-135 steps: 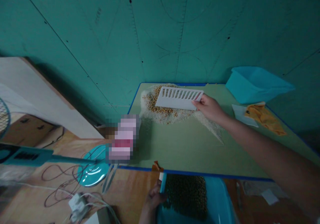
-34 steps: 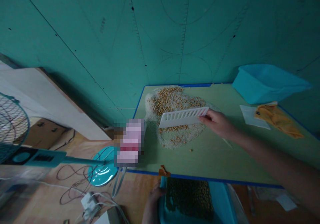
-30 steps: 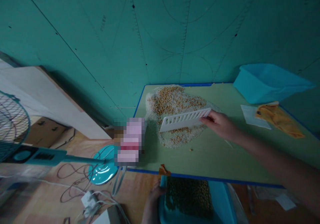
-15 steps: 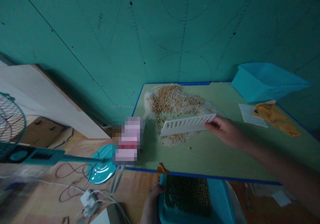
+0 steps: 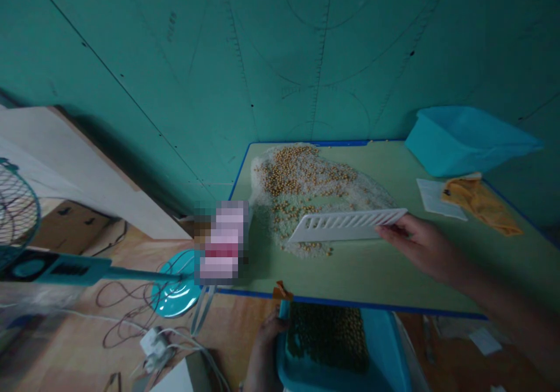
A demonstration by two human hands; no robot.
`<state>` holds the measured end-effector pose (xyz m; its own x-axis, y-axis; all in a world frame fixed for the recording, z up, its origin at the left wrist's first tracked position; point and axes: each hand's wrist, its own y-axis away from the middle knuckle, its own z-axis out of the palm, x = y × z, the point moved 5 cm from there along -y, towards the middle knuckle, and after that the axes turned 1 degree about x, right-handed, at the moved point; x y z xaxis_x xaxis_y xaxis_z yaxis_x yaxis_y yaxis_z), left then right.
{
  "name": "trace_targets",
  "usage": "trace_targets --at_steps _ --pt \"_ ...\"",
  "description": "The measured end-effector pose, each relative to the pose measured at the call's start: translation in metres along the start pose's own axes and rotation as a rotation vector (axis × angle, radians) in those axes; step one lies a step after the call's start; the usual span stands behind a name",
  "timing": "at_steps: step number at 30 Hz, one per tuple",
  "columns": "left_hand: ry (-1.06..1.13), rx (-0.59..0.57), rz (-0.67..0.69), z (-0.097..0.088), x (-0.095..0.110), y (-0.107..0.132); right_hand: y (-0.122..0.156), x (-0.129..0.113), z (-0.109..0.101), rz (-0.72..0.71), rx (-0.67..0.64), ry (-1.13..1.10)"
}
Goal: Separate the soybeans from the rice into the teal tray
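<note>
My right hand [image 5: 415, 237] is closed on the right end of a white slotted plastic strip [image 5: 339, 233]. The strip stands on its long edge over the near side of a spread of yellowish beans [image 5: 286, 173] and white grains [image 5: 371, 192], possibly rice. Some of the spread is hidden behind the strip. Below the table's front edge, my left hand [image 5: 270, 335] grips the left rim of a blue plastic tub [image 5: 391, 351]. Inside the tub lies a layer of beans [image 5: 352, 336], dark on the left and paler on the right.
On the pale green table [image 5: 371, 278], a blue bin [image 5: 446, 153] stands at the back right, near a yellow cloth [image 5: 483, 208] and white paper [image 5: 440, 199]. A pixelated pink box [image 5: 223, 243] sits at the left edge. A fan [image 5: 79, 268] and cables lie beyond it.
My right hand has moved the slotted strip to the right and a little closer to me. My left hand stays at the tub's rim.
</note>
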<state>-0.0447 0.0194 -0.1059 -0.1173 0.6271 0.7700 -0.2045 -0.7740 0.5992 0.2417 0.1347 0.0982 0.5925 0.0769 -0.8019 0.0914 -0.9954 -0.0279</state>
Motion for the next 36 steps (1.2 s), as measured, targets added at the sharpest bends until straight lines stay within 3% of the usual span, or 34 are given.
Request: trace_targets --at_steps 7,14,23,36 --pt "-0.047 -0.018 -0.049 0.005 -0.002 -0.001 0.014 0.0 -0.001 0.038 -0.042 0.042" --pt "-0.065 0.006 -0.075 0.008 0.003 -0.002 0.013 0.006 -0.009 0.089 0.032 0.042" --pt "-0.071 -0.002 -0.101 0.015 0.012 0.001 0.023 0.005 -0.005 0.113 -0.028 0.053" --pt "-0.062 -0.033 -0.109 0.005 -0.007 -0.006 0.036 0.008 -0.009 0.245 0.001 0.046"
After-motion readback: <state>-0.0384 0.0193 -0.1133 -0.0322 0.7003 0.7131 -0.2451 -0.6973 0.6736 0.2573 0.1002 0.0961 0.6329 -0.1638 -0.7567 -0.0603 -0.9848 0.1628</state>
